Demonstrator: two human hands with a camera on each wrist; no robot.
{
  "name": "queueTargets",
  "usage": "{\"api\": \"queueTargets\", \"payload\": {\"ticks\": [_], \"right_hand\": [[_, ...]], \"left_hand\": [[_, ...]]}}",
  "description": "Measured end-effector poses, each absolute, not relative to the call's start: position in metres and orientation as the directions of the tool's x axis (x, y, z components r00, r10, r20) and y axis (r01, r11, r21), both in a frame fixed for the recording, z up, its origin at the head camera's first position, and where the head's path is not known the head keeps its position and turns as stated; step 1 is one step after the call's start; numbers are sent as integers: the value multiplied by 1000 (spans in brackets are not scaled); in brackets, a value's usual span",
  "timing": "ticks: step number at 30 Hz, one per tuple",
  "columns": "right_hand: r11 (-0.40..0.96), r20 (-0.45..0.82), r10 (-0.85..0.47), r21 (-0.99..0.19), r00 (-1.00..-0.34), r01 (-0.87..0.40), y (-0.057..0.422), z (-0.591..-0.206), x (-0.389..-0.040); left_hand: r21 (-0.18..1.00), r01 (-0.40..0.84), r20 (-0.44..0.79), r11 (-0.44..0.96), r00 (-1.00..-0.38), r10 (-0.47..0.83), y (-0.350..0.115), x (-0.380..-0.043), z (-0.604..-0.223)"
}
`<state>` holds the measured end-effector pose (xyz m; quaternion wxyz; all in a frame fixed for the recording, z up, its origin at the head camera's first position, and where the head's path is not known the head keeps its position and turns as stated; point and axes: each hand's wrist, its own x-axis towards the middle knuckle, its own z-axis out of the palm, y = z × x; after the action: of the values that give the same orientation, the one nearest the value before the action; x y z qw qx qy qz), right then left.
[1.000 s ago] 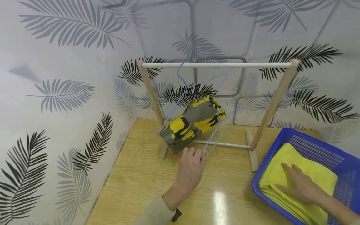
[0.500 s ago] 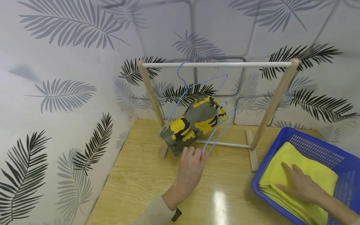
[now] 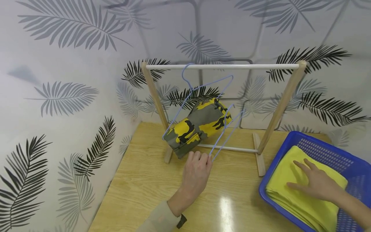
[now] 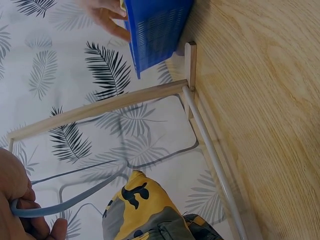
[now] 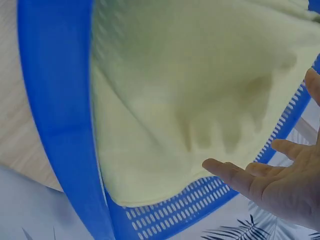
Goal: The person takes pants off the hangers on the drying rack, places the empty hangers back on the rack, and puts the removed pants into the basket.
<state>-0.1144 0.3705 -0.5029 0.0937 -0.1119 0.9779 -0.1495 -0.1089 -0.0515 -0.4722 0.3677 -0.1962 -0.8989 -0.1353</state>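
My left hand point(image 3: 196, 175) grips one end of a light blue wire hanger point(image 3: 219, 141) low in front of the rack, its hook pointing up and away. In the left wrist view the fingers curl round the hanger's wire point(image 4: 75, 201). Over a folded yellow cloth point(image 3: 290, 180) in the blue basket point(image 3: 359, 166), my right hand point(image 3: 321, 182) is spread with nothing in it. The right wrist view has that hand raised above the cloth point(image 5: 150, 125), its shadow falling on the fabric.
A second blue hanger point(image 3: 178, 111) hooks over the white bar point(image 3: 249, 67) of a wooden rack point(image 3: 282, 106). A yellow and grey camouflage garment point(image 3: 203, 120) hangs on it, tilted. The wooden table point(image 3: 139, 190) meets a leaf-patterned wall point(image 3: 72, 64) behind.
My right hand has lifted slightly from the yellow cloth and shifted a little to the right. My left hand stays put with the hanger.
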Motion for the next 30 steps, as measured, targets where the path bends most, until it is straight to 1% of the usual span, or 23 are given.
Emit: {"api": "queueTargets", "payload": {"ticks": [4,10,15,22,30], "right_hand": [[936,-139,-229,-304,-963,-179,377,-500,-122],[946,-128,-229,-265,-965,-189,389,-502,-138],[951,-145,-222,-249,-964,-182,396,-505,-149],[931,-188,-247,-316,-951,-180,393,-516,-150],[924,-215,-274,-330,-937,-195,391,-524,-155]], "left_hand": [[105,453,703,885,-664,256,-52,-108,-472],[107,455,711,884,-657,252,-51,-109,-473],[87,448,715,890,-650,257,-51,-110,-474],[83,446,714,891,-651,259,-51,-110,-473],[82,447,711,891,-652,262,-51,-111,-473]]}}
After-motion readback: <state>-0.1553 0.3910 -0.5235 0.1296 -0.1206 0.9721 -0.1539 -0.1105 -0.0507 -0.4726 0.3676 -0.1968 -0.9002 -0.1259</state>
